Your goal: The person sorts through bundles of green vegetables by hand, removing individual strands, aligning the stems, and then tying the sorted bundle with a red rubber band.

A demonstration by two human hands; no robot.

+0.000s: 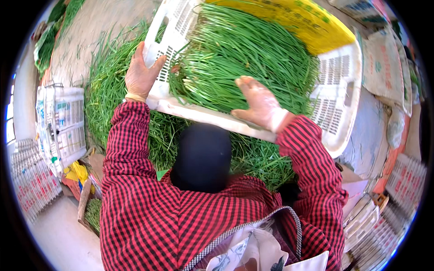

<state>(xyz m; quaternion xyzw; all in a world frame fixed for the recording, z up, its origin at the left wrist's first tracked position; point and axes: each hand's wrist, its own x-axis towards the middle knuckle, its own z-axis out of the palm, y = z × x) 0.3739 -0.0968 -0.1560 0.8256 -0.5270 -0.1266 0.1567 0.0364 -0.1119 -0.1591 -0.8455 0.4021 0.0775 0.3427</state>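
A white perforated plastic crate (332,84) stands tilted before me, holding a thick layer of long green leafy stalks (244,54), with their pale ends to the left. A yellow printed sheet (305,23) lines its far side. My left hand (142,73), in a thin pale glove, is at the crate's left end with thumb and fingers spread; whether it bears on the wall I cannot tell. My right hand (259,103), gloved too, lies over the near rim and the stalks, fingers apart and gripping nothing. Loose green stalks (112,81) lie heaped beneath and left of the crate.
A white crate (61,125) stands at the left, near a yellow plastic bag (79,172) and a wooden stick (84,200). Stacked white crates (407,172) and a printed woven sack (383,67) are on the right. More greens (45,50) lie at the upper left.
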